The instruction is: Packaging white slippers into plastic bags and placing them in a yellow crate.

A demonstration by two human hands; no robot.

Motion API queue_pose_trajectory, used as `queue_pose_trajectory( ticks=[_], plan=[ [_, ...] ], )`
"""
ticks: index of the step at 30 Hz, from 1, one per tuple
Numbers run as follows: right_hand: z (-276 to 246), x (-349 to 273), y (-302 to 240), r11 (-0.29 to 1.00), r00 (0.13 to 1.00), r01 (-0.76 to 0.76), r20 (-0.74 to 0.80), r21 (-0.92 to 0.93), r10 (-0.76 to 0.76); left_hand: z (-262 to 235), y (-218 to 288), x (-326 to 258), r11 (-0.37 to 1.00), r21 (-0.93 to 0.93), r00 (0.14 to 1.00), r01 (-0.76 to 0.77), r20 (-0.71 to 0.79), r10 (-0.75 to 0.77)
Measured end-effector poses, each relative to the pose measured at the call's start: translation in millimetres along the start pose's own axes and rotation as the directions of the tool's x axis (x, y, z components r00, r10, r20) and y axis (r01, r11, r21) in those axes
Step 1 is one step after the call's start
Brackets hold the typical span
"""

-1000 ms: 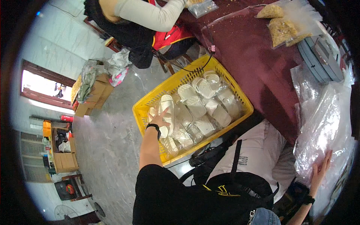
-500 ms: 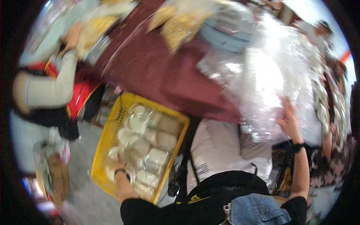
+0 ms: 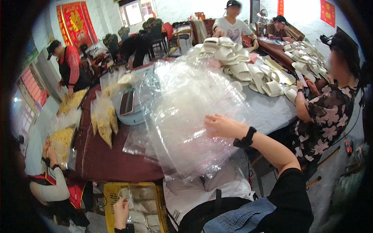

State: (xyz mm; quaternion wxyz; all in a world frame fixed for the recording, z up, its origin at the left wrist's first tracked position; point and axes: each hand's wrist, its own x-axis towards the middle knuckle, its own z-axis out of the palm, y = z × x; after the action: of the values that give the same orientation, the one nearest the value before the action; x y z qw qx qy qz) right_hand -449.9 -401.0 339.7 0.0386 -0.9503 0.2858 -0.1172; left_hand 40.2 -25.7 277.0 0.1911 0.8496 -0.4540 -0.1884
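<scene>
A large pile of clear plastic zip bags (image 3: 186,105) covers the near middle of the table. My right hand (image 3: 223,126) lies on the right part of this pile, fingers apart against the top bags. Low on the left, my left hand (image 3: 121,211) is over a yellow plastic crate (image 3: 110,190), its fingers curled together. Whatever they may hold is too small to make out. Inside the crate are several white slippers (image 3: 145,206) wrapped in clear bags. My black wristbands show on both wrists.
A dark red tabletop (image 3: 97,159) bears filled bags of yellow pieces (image 3: 104,126) and a light blue tub (image 3: 132,118). Loose white slippers (image 3: 248,73) are heaped at the far right. Several people stand or sit around. A white sack (image 3: 206,186) is against my front.
My view has swung up toward the table and room. My left hand has risen from among the wrapped slippers, and my right hand has moved further onto the bag pile.
</scene>
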Motion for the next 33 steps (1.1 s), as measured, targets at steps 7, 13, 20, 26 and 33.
queue_pose_trajectory(
  ticks=[7,13,20,26,33],
  plan=[
    [-16,-6,9,0.987,1.0,0.009,0.016,0.162,-0.012,2,260,18,0.494,0.024,0.491,-0.869,-0.062,0.869],
    [-60,-34,31,0.893,0.925,0.023,-0.349,0.45,0.151,68,300,89,0.425,0.264,0.494,-0.866,0.317,0.81],
    [-26,-91,200,0.679,0.529,-0.375,-0.456,0.631,0.716,118,282,135,0.482,0.181,0.515,-0.857,0.269,0.814],
    [-19,-48,217,0.245,0.638,-0.429,0.099,0.87,0.764,118,269,137,0.482,0.216,0.526,-0.849,0.251,0.813],
    [-7,-9,215,0.148,0.63,-0.249,0.044,0.957,0.775,120,273,131,0.525,0.171,0.552,-0.834,0.235,0.8]
  ],
)
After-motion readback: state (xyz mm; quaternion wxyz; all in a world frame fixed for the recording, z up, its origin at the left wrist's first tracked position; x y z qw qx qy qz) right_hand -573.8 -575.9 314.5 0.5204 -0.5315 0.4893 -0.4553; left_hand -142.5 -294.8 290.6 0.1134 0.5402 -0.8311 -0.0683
